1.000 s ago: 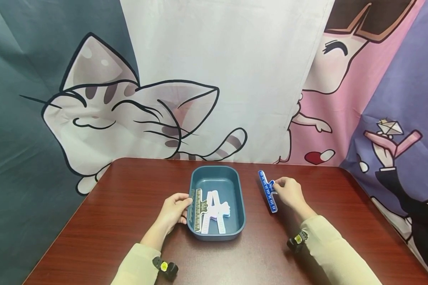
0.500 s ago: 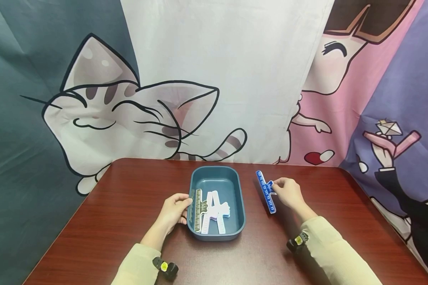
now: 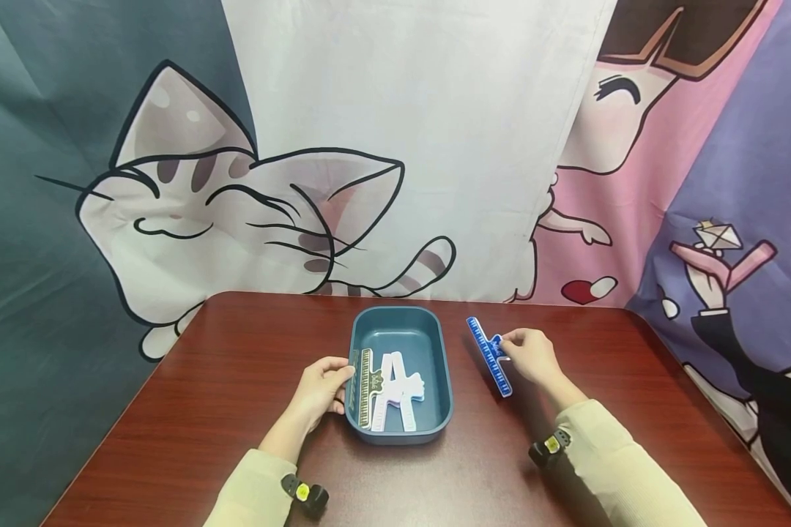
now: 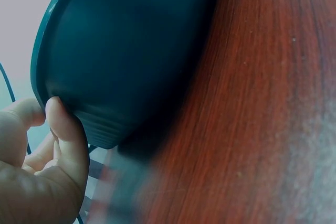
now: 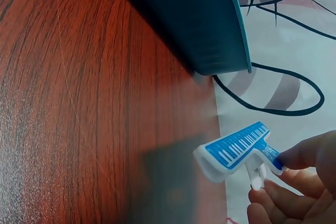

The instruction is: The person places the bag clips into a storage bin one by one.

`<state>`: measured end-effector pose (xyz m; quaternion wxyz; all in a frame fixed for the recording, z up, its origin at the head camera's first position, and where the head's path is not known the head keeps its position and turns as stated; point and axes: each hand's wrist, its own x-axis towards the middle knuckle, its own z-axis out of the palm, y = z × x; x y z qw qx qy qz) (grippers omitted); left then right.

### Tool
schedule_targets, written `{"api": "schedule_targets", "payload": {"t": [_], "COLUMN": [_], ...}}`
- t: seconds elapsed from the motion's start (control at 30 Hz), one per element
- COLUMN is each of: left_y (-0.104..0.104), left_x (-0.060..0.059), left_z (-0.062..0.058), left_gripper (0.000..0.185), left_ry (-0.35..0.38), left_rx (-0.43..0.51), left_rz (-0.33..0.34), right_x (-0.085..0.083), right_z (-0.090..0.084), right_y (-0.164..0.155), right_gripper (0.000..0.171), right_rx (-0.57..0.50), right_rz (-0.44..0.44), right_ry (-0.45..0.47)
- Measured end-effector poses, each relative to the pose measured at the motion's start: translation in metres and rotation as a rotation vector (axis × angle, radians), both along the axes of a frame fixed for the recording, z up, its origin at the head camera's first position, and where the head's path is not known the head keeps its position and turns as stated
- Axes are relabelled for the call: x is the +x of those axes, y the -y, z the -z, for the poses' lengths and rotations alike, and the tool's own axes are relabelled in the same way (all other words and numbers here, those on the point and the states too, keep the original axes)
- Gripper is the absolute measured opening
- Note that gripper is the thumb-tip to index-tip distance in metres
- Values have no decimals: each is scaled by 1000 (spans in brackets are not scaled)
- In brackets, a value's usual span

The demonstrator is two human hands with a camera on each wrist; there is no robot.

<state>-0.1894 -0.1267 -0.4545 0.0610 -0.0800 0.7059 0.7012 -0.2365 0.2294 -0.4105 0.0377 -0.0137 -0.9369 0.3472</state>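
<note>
My right hand (image 3: 534, 356) pinches the handle of a blue-and-white sheet music clip (image 3: 486, 355) printed with piano keys. The clip hangs over the table to the right of a dark teal plastic tub (image 3: 398, 439), its shadow showing below it in the right wrist view. At the tub's left side, my left hand (image 3: 318, 388) grips the rim between thumb (image 4: 62, 119) and fingers. Inside the tub, a black-and-gold keyboard clip (image 3: 365, 395) lies along the left wall. Beside it are pale white-and-lilac clips (image 3: 409, 411), crossing one another.
The tub stands on a glossy reddish-brown wooden table (image 3: 237, 395). Behind the table's far edge hangs a cloth backdrop (image 3: 488, 146) with a cartoon cat and figures. Each wrist carries a small black camera on a strap.
The blue clip's far end has swung left toward the tub, so it slants more, and my right hand has shifted slightly left. My left hand and the tub have stayed put.
</note>
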Motion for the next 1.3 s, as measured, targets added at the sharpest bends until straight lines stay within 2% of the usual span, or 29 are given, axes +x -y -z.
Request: {"api": "schedule_targets", "payload": {"t": [0.27, 0.7, 1.3], "left_y": [-2, -1, -1], "left_x": [-2, -2, -1], "left_z": [0, 0, 0], "left_gripper": [32, 30, 31], "left_ry": [45, 40, 38], "left_rx": [-22, -28, -19], "left_rz": [-27, -28, -27], "right_x": [2, 4, 8], "right_z": [-3, -6, -11], "right_y": [3, 7, 13], "right_gripper": [24, 24, 23], "right_rx": [-21, -47, -77], "right_rz": [-1, -18, -67], "right_ry": [7, 16, -22]}}
